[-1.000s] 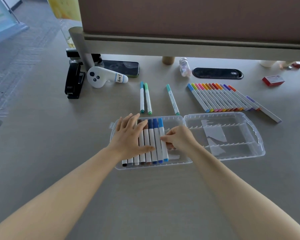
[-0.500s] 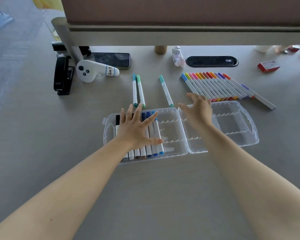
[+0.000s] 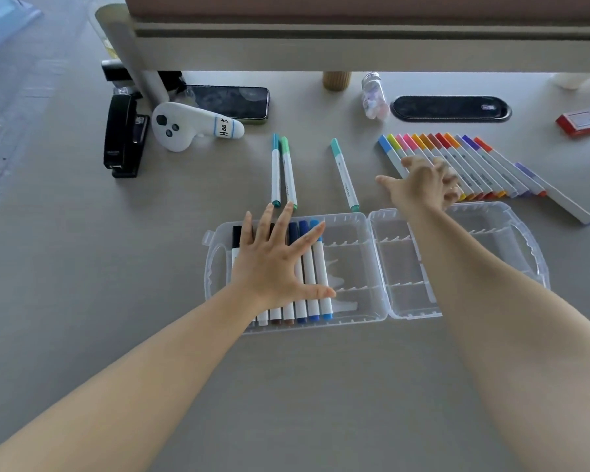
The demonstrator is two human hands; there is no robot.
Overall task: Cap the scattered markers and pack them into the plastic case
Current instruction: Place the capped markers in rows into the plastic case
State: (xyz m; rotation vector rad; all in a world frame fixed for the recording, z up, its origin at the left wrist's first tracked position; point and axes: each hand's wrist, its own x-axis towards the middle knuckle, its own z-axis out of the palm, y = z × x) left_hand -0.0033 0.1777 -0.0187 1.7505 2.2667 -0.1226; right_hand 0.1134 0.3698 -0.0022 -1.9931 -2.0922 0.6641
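Holding capped markers (image 3: 309, 267) at frame center, the case (image 3: 355, 267) lies open under the flat left hand (image 3: 273, 264); the right hand (image 3: 419, 185) spreads empty.

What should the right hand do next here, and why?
Probably close on the light blue marker at the near end of the colour row. The right hand hovers open over that row, blurred, holding nothing. The left hand lies flat on the markers already packed in the case, beside free slots.
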